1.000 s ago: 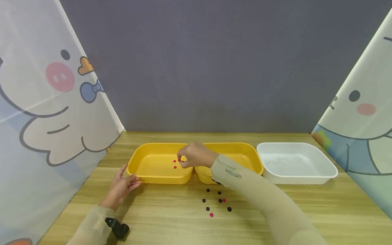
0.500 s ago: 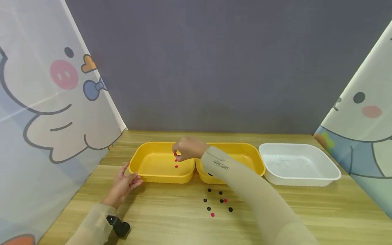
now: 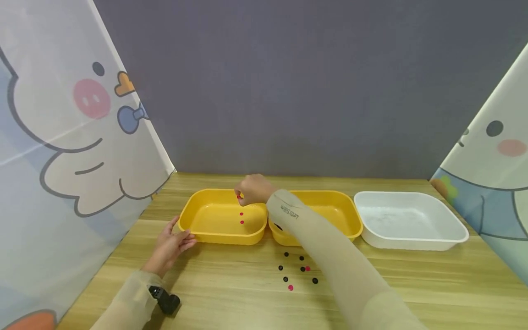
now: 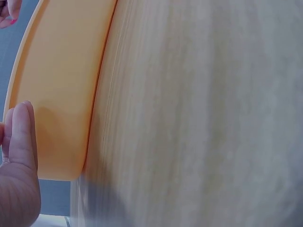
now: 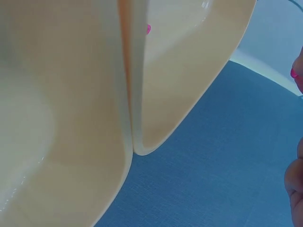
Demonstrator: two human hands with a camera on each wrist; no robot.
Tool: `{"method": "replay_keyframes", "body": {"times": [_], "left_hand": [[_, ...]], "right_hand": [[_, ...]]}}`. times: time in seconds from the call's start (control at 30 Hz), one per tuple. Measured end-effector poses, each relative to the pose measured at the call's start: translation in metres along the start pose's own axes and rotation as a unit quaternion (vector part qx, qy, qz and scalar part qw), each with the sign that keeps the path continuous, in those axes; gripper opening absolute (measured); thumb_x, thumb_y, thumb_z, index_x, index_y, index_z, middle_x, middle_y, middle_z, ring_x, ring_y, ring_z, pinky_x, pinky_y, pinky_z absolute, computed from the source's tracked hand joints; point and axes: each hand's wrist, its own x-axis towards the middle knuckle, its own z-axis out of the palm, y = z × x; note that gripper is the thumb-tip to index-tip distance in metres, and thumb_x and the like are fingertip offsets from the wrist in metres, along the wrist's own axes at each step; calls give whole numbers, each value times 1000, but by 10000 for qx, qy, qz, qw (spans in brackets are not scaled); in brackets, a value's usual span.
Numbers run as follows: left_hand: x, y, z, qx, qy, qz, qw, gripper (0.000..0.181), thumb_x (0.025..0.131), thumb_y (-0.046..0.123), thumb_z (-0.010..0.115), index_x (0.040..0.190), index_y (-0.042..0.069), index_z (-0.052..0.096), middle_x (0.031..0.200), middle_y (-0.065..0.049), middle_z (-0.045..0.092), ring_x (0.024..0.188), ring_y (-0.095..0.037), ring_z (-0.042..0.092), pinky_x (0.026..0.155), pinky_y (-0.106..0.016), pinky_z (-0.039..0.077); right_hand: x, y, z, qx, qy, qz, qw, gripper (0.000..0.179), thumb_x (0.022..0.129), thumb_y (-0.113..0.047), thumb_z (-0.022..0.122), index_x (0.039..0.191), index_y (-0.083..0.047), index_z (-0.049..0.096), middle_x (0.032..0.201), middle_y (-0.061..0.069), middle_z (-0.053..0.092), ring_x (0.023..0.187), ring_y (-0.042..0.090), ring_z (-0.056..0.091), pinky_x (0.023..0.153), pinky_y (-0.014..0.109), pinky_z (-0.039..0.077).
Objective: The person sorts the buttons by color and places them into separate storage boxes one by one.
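My right hand (image 3: 255,188) pinches a small pinkish-red button (image 3: 239,197) between thumb and finger, above the back right part of the left yellow tray (image 3: 222,238). This button (image 5: 294,73) also shows at the right edge of the right wrist view. Two red buttons, one of them a front button (image 3: 242,222), lie on that tray's floor. At the tray's front left corner, my left hand (image 3: 173,243) holds the rim and wall. In the left wrist view its fingers (image 4: 21,137) lie along the outer wall.
A second yellow tray (image 3: 350,233), partly behind my right forearm, adjoins the first. A white tray (image 3: 416,243) stands to the right. Several black buttons (image 3: 281,267) and two red buttons, including one near the front (image 3: 290,288), lie on the wooden table (image 3: 231,288).
My right hand has moved back and left over the left yellow tray, still pinching the red button. My left hand keeps its place at the corner. The head view has shifted slightly.
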Motion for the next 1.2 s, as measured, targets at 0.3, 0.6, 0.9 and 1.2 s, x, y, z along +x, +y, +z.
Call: {"method": "replay_keyframes", "body": {"times": [0.3,0.6,0.9,1.2], "left_hand": [[-1,5,-1,-11,-34,15,10000,77,99,-6,39,153,13,-13,67,2,64,62,-7,65,68,-24,58],[-2,2,-2,32,-64,-51,10000,77,100,-4,40,153,14,-13,68,1,64,62,-7,65,68,-24,58],[0,1,0,113,-95,-28,9999,78,99,-5,41,153,14,-13,68,0,64,63,-8,65,69,-25,58],[2,2,0,72,-158,-69,9998,77,99,-5,39,153,14,-14,69,0,63,64,-8,65,69,-24,58]], "right_hand": [[13,-5,-10,23,-102,209,9997,10,85,-18,66,92,-14,72,83,-5,67,64,8,53,64,24,49],[23,-4,-1,30,-540,390,9978,8,85,-21,66,89,-15,70,83,-7,64,69,9,53,63,23,48],[18,6,9,152,-667,803,9944,7,84,-15,65,77,-16,65,69,-8,56,62,8,46,56,21,40],[14,8,9,65,-741,874,9934,9,84,-15,65,75,-16,63,68,-8,54,62,8,46,56,21,40]]}}
